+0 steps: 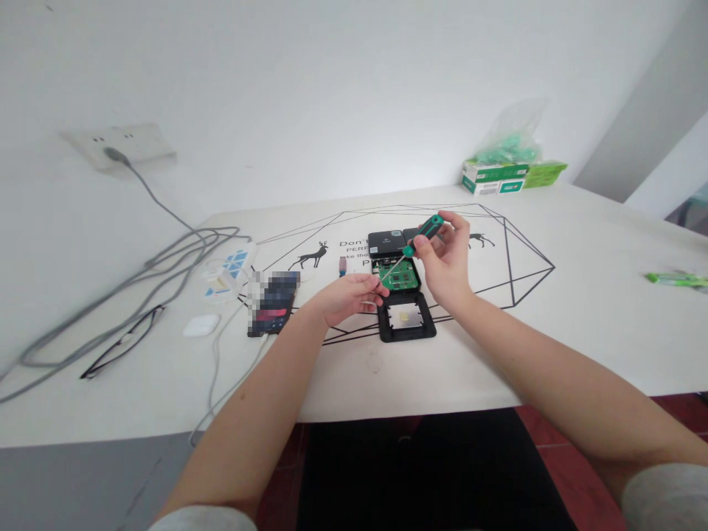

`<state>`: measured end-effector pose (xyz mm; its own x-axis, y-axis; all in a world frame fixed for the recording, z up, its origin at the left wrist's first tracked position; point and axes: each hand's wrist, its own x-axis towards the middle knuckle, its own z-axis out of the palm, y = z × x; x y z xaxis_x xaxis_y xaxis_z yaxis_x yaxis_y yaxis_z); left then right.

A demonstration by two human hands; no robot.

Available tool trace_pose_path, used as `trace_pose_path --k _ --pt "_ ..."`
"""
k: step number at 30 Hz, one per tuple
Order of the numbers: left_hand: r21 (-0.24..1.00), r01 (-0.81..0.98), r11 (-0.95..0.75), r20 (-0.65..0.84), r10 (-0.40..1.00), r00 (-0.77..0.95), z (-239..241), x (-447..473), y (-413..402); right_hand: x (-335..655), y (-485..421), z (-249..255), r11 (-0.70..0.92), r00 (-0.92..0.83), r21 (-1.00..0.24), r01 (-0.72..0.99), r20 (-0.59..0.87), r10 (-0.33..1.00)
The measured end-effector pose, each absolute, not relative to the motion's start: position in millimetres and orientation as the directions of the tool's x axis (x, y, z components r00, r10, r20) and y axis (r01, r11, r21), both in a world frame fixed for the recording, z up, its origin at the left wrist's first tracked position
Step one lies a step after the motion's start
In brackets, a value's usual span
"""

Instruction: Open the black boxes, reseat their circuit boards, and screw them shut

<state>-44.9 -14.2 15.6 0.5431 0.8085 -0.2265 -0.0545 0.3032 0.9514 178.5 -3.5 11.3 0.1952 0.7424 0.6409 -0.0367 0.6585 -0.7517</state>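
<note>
My right hand (pixel 447 259) grips a screwdriver (pixel 425 231) by its green and black handle. The metal shaft slants down to the left, and its tip ends at the fingers of my left hand (pixel 354 296). Those fingers are pinched together near the tip; whatever they hold there is too small to make out. Just beyond lies an opened black device with a green circuit board (pixel 403 274) exposed. A black square cover (pixel 408 336) with a silver plate in its middle lies in front of it. Behind the board sits a black closed box (pixel 386 243), with another dark piece partly hidden by my right hand.
Left of the device are a small reddish and blue object (pixel 342 265), a phone (pixel 275 304), a white earphone case (pixel 201 325), a power strip (pixel 229 273), glasses (pixel 125 341) and grey cable (pixel 138 287). Green boxes (pixel 495 177) stand at the back right, a green packet (pixel 678 279) at far right.
</note>
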Motion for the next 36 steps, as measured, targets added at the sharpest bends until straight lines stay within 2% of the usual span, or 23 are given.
trace_pose_path --k 29,36 --pt "0.969 -0.014 0.247 -0.191 0.785 0.589 12.6 -43.8 -14.5 181.9 1.2 10.1 0.606 0.196 -0.79 -0.095 0.582 0.789" --pt "0.977 0.013 0.214 -0.18 0.786 0.592 12.3 -42.5 -16.5 185.1 1.0 12.5 0.594 0.097 -0.797 -0.107 0.586 0.804"
